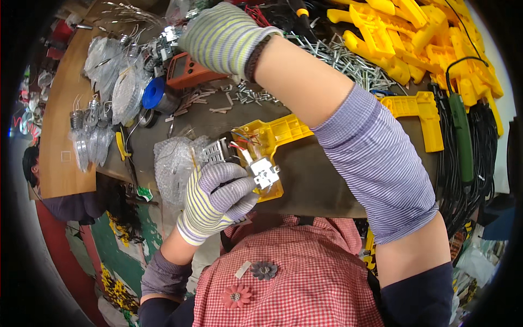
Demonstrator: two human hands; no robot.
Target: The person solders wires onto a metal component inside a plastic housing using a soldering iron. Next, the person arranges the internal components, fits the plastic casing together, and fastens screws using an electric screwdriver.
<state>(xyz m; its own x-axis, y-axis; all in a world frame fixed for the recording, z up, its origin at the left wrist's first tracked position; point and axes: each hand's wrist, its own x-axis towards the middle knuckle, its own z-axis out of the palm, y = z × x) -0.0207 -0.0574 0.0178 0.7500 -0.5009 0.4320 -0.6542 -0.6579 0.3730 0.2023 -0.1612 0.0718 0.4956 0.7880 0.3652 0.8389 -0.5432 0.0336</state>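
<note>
My left hand point(218, 199), in a striped knit glove, is closed with its fingertips on a small silver metal part point(265, 173). White-sleeved wires run from this part toward a yellow plastic housing point(280, 132) lying on the table. Beside the fingers is a slotted metal piece point(216, 151). My right hand point(226, 41), gloved alike, reaches across to the far side, over an orange meter point(190, 71) and close to a cluster of small metal parts point(172, 35). Its fingers are mostly hidden behind the back of the hand.
Loose screws point(348, 60) and yellow housings point(408, 38) are heaped at the far right. A green pen-shaped tool point(461, 139) lies by black cables point(482, 147). Left are a blue spool point(154, 94), bubble-wrapped parts point(129, 95) and yellow-handled pliers point(121, 145). Another person point(71, 207) is beyond.
</note>
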